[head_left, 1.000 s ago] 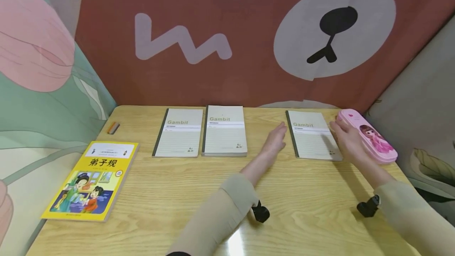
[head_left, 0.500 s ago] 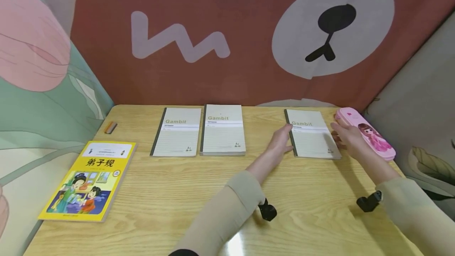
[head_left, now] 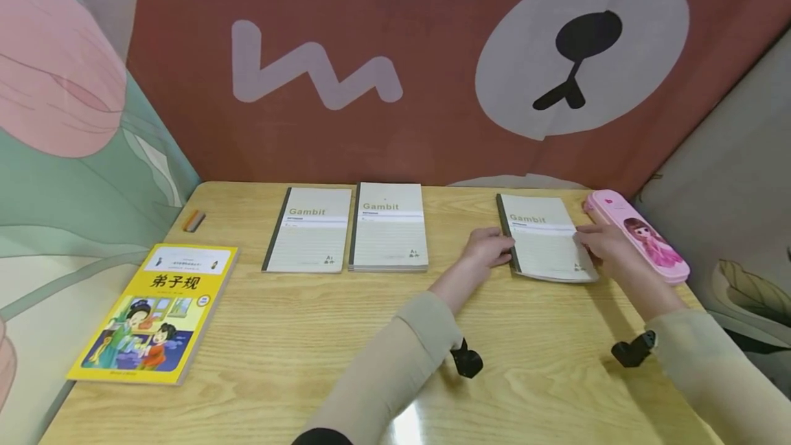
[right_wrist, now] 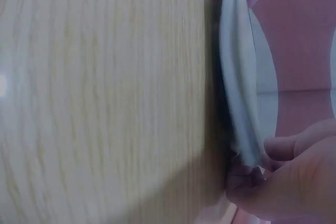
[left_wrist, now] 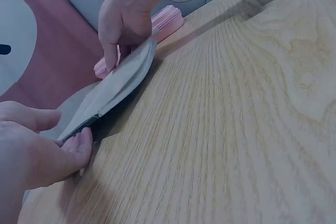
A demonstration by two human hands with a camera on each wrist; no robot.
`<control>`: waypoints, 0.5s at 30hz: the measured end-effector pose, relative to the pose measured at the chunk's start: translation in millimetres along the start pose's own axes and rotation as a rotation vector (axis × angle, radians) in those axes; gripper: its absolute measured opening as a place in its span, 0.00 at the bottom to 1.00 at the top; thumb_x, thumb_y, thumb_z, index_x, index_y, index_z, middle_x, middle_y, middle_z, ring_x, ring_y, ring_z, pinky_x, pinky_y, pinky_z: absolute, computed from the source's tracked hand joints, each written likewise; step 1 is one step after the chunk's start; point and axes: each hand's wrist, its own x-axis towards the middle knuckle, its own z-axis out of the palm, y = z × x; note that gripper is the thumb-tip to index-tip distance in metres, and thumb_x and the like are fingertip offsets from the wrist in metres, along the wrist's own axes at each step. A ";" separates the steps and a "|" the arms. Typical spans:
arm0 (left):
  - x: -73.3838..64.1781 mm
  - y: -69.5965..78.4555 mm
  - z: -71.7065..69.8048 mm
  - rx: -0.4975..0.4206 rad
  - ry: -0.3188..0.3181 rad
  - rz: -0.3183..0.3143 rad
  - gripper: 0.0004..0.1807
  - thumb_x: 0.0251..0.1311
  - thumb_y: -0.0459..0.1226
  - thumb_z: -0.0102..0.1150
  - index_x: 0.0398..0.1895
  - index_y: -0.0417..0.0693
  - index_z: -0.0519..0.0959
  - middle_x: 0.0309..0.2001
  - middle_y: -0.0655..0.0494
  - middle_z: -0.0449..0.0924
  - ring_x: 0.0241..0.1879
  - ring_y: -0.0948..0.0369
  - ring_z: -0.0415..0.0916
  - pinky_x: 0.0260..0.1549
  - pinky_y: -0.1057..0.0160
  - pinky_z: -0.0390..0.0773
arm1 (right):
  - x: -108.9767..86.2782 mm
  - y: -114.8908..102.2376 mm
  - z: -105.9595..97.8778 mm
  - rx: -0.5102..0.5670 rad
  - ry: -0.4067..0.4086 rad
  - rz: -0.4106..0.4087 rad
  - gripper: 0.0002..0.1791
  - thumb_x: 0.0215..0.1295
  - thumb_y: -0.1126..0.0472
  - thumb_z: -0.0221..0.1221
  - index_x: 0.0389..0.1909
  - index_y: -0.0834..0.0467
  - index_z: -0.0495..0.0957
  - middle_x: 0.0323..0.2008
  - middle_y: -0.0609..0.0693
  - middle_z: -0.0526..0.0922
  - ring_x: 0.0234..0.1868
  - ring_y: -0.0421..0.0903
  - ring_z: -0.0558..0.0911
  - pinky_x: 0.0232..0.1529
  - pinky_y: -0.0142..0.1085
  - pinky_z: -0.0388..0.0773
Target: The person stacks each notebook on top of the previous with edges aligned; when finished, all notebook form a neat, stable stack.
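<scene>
A pale Gambit notebook point(head_left: 544, 242) with a dark spine is held between both hands at the right of the table. My left hand point(head_left: 483, 253) grips its spine edge, fingers beneath and thumb on top in the left wrist view. On the opposite edge, my right hand point(head_left: 608, 249) pinches the cover and pages. Seen from the left wrist, the notebook point(left_wrist: 118, 82) bows a little and its near side is raised off the wood, with shadow underneath. The right wrist view shows the notebook point(right_wrist: 239, 72) edge-on, with the right thumb and fingers on either side.
Left of the hands lie a single Gambit notebook point(head_left: 309, 232) and a thicker Gambit stack point(head_left: 389, 229). A pink pencil case point(head_left: 639, 235) sits just beyond the right hand. Farther left are a yellow book point(head_left: 154, 314) and a small eraser-like block point(head_left: 194, 221). A wall backs the table point(head_left: 296, 335).
My left hand has come right to the notebook's spine, and my right hand has closed on its right edge. The notebook's near edge has lifted and curved slightly.
</scene>
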 end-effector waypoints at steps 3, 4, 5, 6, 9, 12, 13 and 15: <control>-0.2 -0.4 1.6 0.004 -0.003 0.008 0.28 0.65 0.23 0.60 0.69 0.30 0.71 0.59 0.37 0.81 0.55 0.49 0.84 0.59 0.53 0.84 | 1.4 4.0 0.6 -0.024 0.008 0.001 0.33 0.78 0.60 0.48 0.77 0.73 0.53 0.31 0.32 0.73 0.31 0.27 0.74 0.36 0.26 0.77; -0.3 -0.6 2.4 0.003 -0.001 0.009 0.27 0.64 0.22 0.60 0.68 0.30 0.72 0.58 0.37 0.82 0.55 0.48 0.84 0.59 0.52 0.84 | 1.7 4.9 1.2 -0.013 0.013 0.007 0.33 0.79 0.60 0.48 0.77 0.73 0.53 0.31 0.31 0.73 0.31 0.27 0.74 0.36 0.26 0.77; -0.9 -0.5 3.1 0.004 0.003 0.013 0.27 0.64 0.22 0.60 0.68 0.29 0.72 0.56 0.37 0.83 0.55 0.47 0.84 0.58 0.51 0.84 | 1.4 5.6 2.1 0.005 0.013 0.009 0.33 0.79 0.60 0.48 0.77 0.72 0.53 0.30 0.30 0.73 0.31 0.27 0.74 0.36 0.26 0.77; -1.4 -0.4 3.7 0.010 0.010 0.018 0.28 0.63 0.21 0.60 0.68 0.29 0.72 0.54 0.38 0.83 0.55 0.47 0.84 0.58 0.51 0.84 | 0.7 6.1 3.5 0.023 0.015 0.008 0.33 0.79 0.61 0.48 0.78 0.71 0.53 0.29 0.29 0.74 0.30 0.27 0.75 0.36 0.26 0.78; -4.8 1.0 4.6 0.048 0.038 0.043 0.28 0.61 0.20 0.61 0.67 0.32 0.75 0.47 0.43 0.84 0.50 0.48 0.85 0.55 0.52 0.86 | -4.8 5.5 8.0 0.089 0.014 -0.002 0.34 0.79 0.61 0.47 0.79 0.70 0.51 0.27 0.26 0.75 0.30 0.26 0.76 0.36 0.25 0.78; -7.6 2.6 2.1 0.086 0.069 0.079 0.29 0.58 0.18 0.62 0.66 0.35 0.76 0.43 0.46 0.81 0.45 0.53 0.84 0.52 0.54 0.87 | -13.1 2.8 13.2 0.201 -0.007 -0.012 0.34 0.79 0.61 0.47 0.80 0.68 0.50 0.25 0.25 0.76 0.30 0.27 0.77 0.35 0.25 0.79; -8.5 3.4 0.3 0.097 0.074 0.092 0.30 0.58 0.18 0.62 0.66 0.36 0.77 0.44 0.47 0.81 0.44 0.55 0.83 0.51 0.55 0.87 | -15.8 1.3 14.8 0.241 -0.015 -0.005 0.33 0.79 0.60 0.48 0.80 0.66 0.53 0.25 0.26 0.77 0.31 0.27 0.77 0.35 0.25 0.79; -9.5 5.6 -5.6 0.113 0.069 0.115 0.31 0.58 0.18 0.62 0.67 0.36 0.76 0.46 0.46 0.81 0.44 0.57 0.81 0.51 0.56 0.87 | -20.7 -2.5 18.4 0.324 -0.028 0.012 0.29 0.79 0.60 0.49 0.78 0.59 0.60 0.26 0.28 0.79 0.31 0.29 0.78 0.34 0.27 0.80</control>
